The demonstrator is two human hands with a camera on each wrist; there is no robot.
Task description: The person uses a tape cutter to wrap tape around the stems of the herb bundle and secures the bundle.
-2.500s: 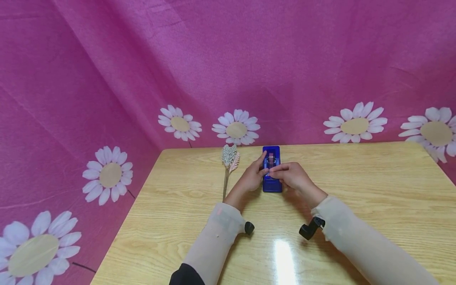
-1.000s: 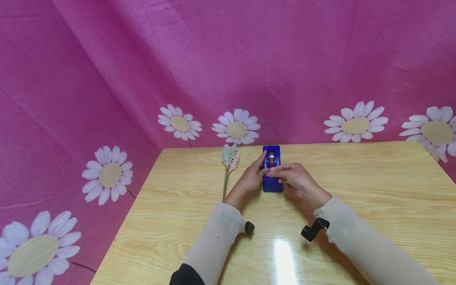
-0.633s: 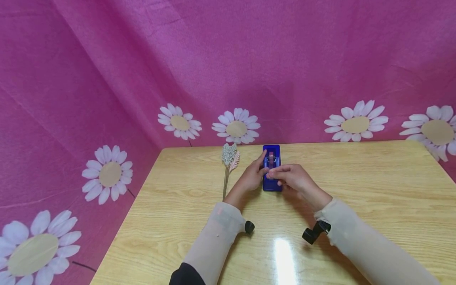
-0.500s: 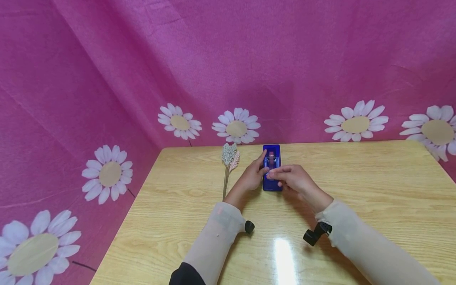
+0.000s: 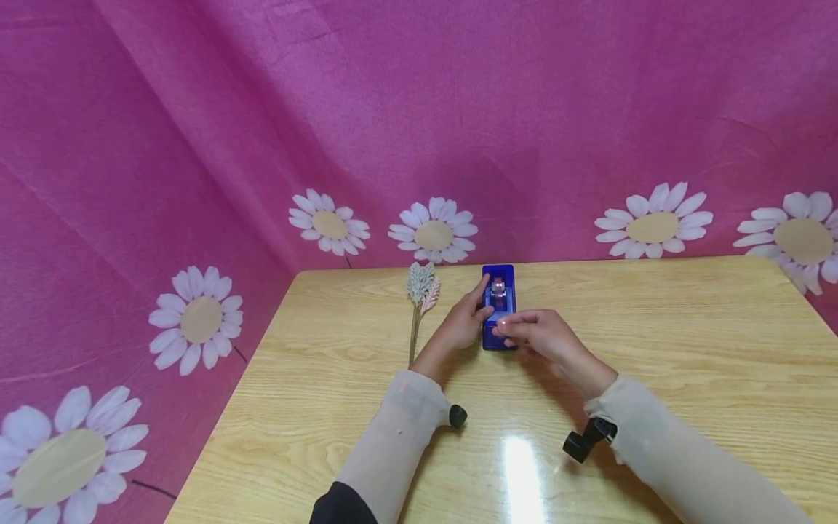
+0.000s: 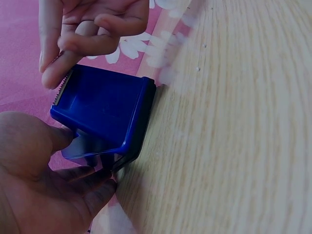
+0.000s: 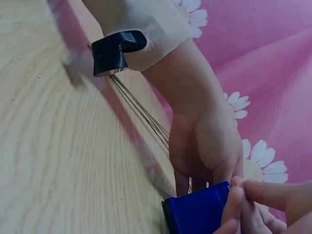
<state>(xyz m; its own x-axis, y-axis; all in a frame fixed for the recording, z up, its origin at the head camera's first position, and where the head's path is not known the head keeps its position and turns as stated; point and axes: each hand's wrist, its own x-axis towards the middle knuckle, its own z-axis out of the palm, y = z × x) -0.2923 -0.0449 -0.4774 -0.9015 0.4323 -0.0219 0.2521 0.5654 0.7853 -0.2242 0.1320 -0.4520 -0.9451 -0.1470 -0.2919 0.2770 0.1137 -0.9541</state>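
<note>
A blue tape dispenser (image 5: 499, 343) stands near the table's far edge, its toothed cutter facing the person. In its middle sits a pinkish roll of tape (image 5: 498, 288). My left hand (image 5: 462, 324) grips the dispenser's left side, thumb and fingers spread along it; the left wrist view shows the thumb and fingers (image 6: 100, 197) at its wall. Over the near end, my right hand (image 5: 553, 340) pinches at the cutter with thumb and forefinger. A clear glint of tape (image 7: 237, 181) shows at those fingertips; most of the strip is hidden.
Left of the dispenser, pale green and pink leaf-like sprigs (image 5: 421, 287) lie on long thin stems (image 7: 139, 109), close to the left forearm. A pink cloth (image 5: 537, 131) printed with daisies hangs right behind the wooden table (image 5: 655, 327).
My right hand has drawn back toward the person, from the dispenser's middle to its near end, fingertips still pinched. My left hand keeps its grip on the dispenser, which stays in place.
</note>
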